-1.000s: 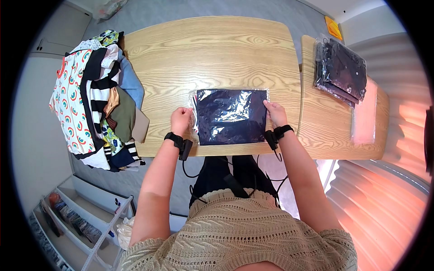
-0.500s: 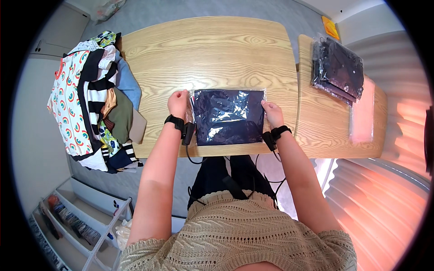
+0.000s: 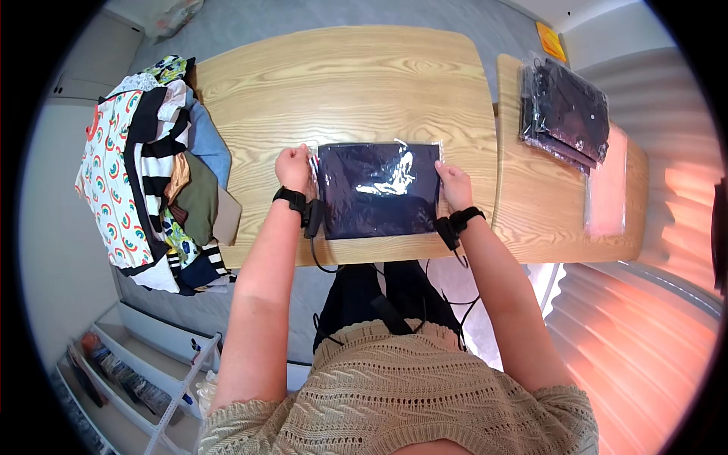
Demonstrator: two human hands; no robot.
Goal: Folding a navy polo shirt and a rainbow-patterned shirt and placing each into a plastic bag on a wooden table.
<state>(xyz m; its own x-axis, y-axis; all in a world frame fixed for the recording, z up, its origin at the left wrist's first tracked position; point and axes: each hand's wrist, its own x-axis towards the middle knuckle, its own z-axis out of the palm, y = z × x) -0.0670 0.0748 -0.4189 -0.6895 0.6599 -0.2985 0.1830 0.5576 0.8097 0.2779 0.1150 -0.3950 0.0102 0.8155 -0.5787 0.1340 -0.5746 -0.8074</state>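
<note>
Left hand (image 3: 293, 168) apparently pinching clear plastic bag (image 3: 383, 186) of folded navy fabric (image 3: 379, 216), right hand (image 3: 453, 186) gripping its right edge, wooden table (image 3: 349, 83) beneath

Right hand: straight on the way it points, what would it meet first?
Likely the bagged dark garment, at its right edge near the far corner; right hand seems about touching it, depth unclear.
</note>
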